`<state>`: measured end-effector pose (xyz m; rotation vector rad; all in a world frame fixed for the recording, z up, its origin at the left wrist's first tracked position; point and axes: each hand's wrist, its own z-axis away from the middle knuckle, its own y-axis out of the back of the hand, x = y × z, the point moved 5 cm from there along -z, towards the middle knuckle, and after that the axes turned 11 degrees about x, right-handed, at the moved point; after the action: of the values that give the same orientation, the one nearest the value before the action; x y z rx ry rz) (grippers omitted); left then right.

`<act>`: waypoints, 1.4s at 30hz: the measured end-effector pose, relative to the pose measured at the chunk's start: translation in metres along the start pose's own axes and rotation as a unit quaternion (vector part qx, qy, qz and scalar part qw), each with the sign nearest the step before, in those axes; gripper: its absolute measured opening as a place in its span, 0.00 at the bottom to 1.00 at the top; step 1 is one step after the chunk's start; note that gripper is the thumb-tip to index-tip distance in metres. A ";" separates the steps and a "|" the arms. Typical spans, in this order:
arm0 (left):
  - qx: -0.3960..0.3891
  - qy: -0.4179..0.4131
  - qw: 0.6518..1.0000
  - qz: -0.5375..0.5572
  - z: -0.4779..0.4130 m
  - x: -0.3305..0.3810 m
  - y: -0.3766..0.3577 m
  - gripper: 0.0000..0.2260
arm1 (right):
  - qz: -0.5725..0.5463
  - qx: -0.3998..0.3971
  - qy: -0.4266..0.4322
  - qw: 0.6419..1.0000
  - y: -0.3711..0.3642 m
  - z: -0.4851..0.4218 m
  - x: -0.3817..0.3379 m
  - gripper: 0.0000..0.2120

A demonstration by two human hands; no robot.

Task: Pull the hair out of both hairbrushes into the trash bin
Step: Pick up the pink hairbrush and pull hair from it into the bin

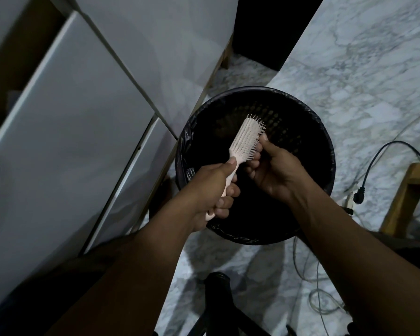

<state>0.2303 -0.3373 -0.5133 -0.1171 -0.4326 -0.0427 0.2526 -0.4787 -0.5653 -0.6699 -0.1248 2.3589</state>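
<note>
Head view, pale pink hairbrush (246, 135) over black-lined trash bin (308, 132), left hand (212, 190) gripping handle, right hand (273, 169) pinching bristles.

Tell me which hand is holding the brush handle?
The left hand grips the pink hairbrush handle; the right hand only pinches at its bristles.

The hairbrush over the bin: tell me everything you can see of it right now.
The hairbrush is pale pink, plastic-looking, with a narrow oblong head of thin, ball-tipped pins and a slim handle. It is held tilted over the open trash bin, head pointing away. The left hand grips the handle; the right hand pinches at the pins on the head's right side. Any hair in it is too dim to make out.
</note>
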 end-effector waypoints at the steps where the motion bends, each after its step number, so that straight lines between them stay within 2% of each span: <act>1: 0.011 0.002 1.000 0.004 -0.002 0.000 0.002 0.15 | -0.026 0.015 -0.008 1.000 0.002 -0.002 -0.002 0.19; 3: 0.033 0.000 0.999 0.006 -0.004 0.000 0.006 0.15 | -0.041 0.073 0.013 0.996 0.009 -0.005 -0.008 0.18; 5: 0.045 -0.012 0.999 -0.011 -0.006 -0.002 0.007 0.15 | 0.056 0.144 0.091 0.984 0.020 -0.007 -0.014 0.18; 7: 0.056 -0.024 0.997 -0.036 -0.009 -0.005 0.006 0.15 | 0.193 0.180 0.192 0.945 0.025 -0.005 -0.019 0.13; 9: 0.073 -0.031 0.995 -0.055 -0.012 -0.008 0.006 0.15 | 0.271 0.184 0.251 0.911 0.022 0.001 -0.022 0.10; 13: 0.109 -0.071 0.985 -0.114 -0.018 -0.007 0.009 0.17 | 0.367 0.255 0.317 0.836 0.025 0.007 -0.033 0.20; 16: 0.128 -0.102 0.976 -0.141 -0.017 -0.005 0.012 0.19 | 0.419 0.205 0.299 0.832 0.022 -0.001 -0.029 0.08; 20: 0.182 -0.178 0.943 -0.216 -0.010 -0.002 0.020 0.20 | 0.472 0.197 0.315 0.799 0.020 0.011 -0.034 0.05; 21: 0.192 -0.190 0.937 -0.221 -0.005 -0.001 0.021 0.20 | 0.489 0.177 0.322 0.791 0.016 0.016 -0.036 0.10; 23: 0.210 -0.212 0.927 -0.225 0.009 0.003 0.020 0.20 | 0.528 0.129 0.304 0.782 0.007 0.027 -0.038 0.26; 24: 0.215 -0.227 0.922 -0.229 0.018 0.007 0.019 0.19 | 0.541 0.120 0.299 0.777 0.002 0.034 -0.042 0.29; 28: 0.250 -0.285 0.891 -0.251 0.062 0.029 0.012 0.15 | 0.582 0.091 0.325 0.740 -0.017 0.076 -0.067 0.20; 33: 0.285 -0.329 0.859 -0.271 0.137 0.058 0.003 0.14 | 0.602 0.073 0.399 0.688 -0.047 0.159 -0.105 0.18; 35: 0.304 -0.350 0.844 -0.271 0.171 0.067 0.001 0.16 | 0.602 0.073 0.427 0.671 -0.057 0.196 -0.120 0.16; 37: 0.318 -0.378 0.828 -0.264 0.208 0.074 -0.001 0.16 | 0.600 0.069 0.452 0.656 -0.066 0.236 -0.135 0.16; 40: 0.340 -0.429 0.797 -0.256 0.263 0.082 -0.003 0.10 | 0.596 0.059 0.486 0.636 -0.079 0.294 -0.149 0.18; 42: 0.366 -0.456 0.771 -0.252 0.299 0.087 -0.002 0.11 | 0.589 0.056 0.509 0.625 -0.087 0.329 -0.154 0.20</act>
<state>0.1846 -0.3046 -0.2075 0.8030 -1.4261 -0.3542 0.2384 -0.4808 -0.1925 -2.4444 1.3308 2.4629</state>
